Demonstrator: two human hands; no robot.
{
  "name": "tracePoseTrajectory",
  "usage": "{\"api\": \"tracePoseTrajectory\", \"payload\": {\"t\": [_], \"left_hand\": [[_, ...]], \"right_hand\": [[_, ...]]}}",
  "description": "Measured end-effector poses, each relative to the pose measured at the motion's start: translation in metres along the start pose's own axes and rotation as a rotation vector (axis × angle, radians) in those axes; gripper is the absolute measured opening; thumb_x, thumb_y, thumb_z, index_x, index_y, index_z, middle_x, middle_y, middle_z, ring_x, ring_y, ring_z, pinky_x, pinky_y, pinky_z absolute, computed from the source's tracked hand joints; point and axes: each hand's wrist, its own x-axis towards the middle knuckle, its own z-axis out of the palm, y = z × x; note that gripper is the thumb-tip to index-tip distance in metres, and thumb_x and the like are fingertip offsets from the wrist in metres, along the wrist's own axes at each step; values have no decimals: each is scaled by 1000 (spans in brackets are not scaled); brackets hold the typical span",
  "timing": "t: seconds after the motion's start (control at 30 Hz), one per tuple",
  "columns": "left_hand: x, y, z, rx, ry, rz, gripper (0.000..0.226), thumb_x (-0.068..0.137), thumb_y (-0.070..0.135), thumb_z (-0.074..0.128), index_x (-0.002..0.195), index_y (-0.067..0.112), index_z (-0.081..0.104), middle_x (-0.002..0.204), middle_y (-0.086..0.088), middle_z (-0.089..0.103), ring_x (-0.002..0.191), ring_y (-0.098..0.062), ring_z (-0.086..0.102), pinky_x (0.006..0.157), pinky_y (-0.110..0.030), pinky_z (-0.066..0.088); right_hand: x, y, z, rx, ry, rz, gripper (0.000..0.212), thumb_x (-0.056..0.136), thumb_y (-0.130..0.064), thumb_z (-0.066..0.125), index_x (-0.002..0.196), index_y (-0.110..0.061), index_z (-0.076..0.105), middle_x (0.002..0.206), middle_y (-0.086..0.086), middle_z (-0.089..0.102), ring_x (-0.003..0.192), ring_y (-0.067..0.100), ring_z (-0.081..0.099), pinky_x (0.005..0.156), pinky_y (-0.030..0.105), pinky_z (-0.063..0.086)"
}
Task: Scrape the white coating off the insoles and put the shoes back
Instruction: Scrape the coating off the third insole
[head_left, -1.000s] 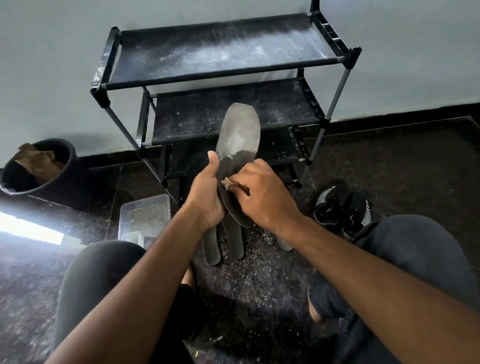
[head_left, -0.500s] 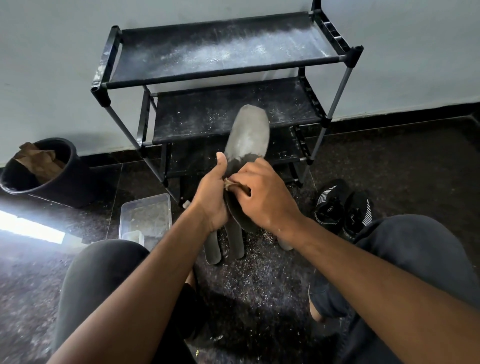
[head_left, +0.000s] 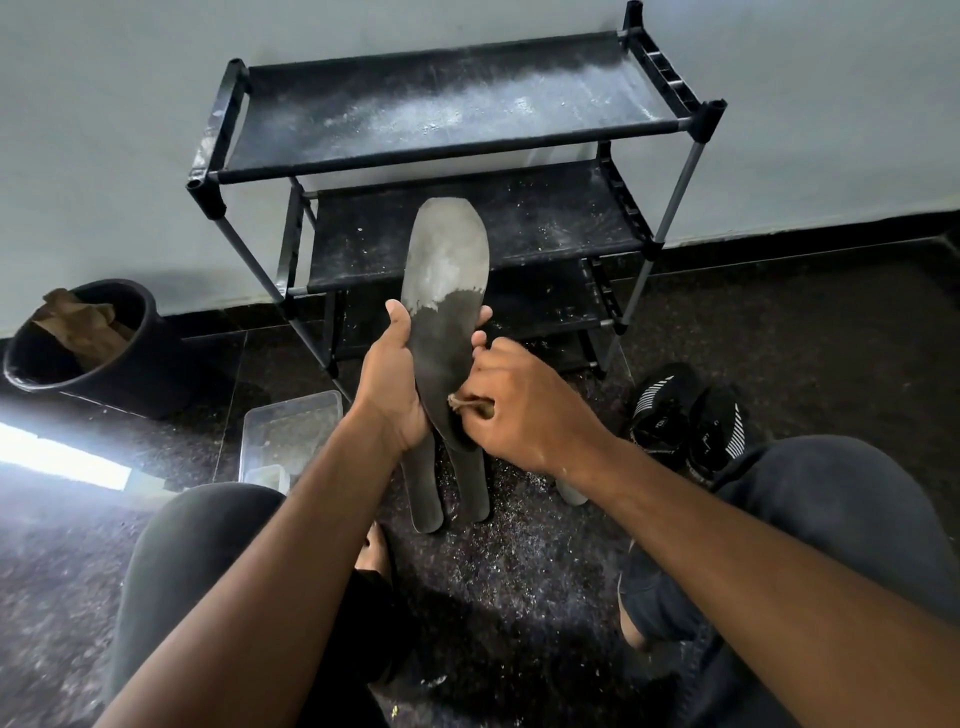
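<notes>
Centre of frame, before the shoe rack | insole upright, long axis vertical, white coating on upper half | left hand clasps its mid-edges | right hand pinches scraper at lower right edge; coating lies above that hand.

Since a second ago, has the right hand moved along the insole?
Yes. The right hand with its scraper slid down toward the insole heel, away from the shoe rack.
</notes>
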Motion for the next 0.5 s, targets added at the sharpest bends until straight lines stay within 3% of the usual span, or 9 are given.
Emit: {"api": "tracePoseTrajectory", "payload": {"t": [0.13, 0.27, 0.37, 0.5], "left_hand": [[-5, -7, 5, 82, 19, -8, 80, 106, 64, 23, 133, -1, 62, 134, -18, 68, 119, -27, 68, 96, -39, 60], [-10, -16, 13, 87, -2, -2, 67, 110, 53, 29, 138, 0, 58, 133, -22, 67, 122, -30, 68, 98, -42, 58], [-12, -12, 14, 119, -32, 37, 69, 110, 55, 28, 140, 0, 57, 135, -23, 66, 125, -33, 65, 103, -44, 54], [-14, -2, 13, 111, -62, 62, 91, 100, 74, 30, 144, -3, 54, 141, -27, 60, 133, -39, 58, 112, -49, 48]], "right_hand": [[2, 3, -4, -30, 76, 8, 10, 86, -14, 67, 82, -8, 74, 79, 3, 60, 83, 17, 48, 95, 18, 40], [7, 11, -9, -73, 178, 121, 11, 88, -15, 68, 94, -8, 75, 87, 1, 59, 87, 18, 52, 79, 32, 50], [8, 13, -10, -7, 151, 155, 12, 86, -13, 70, 96, -10, 77, 89, -2, 58, 89, 14, 52, 78, 28, 49], [7, 11, -15, 68, -38, 102, 14, 83, -11, 69, 92, -14, 79, 84, -1, 56, 87, 10, 48, 86, 13, 37]]}}
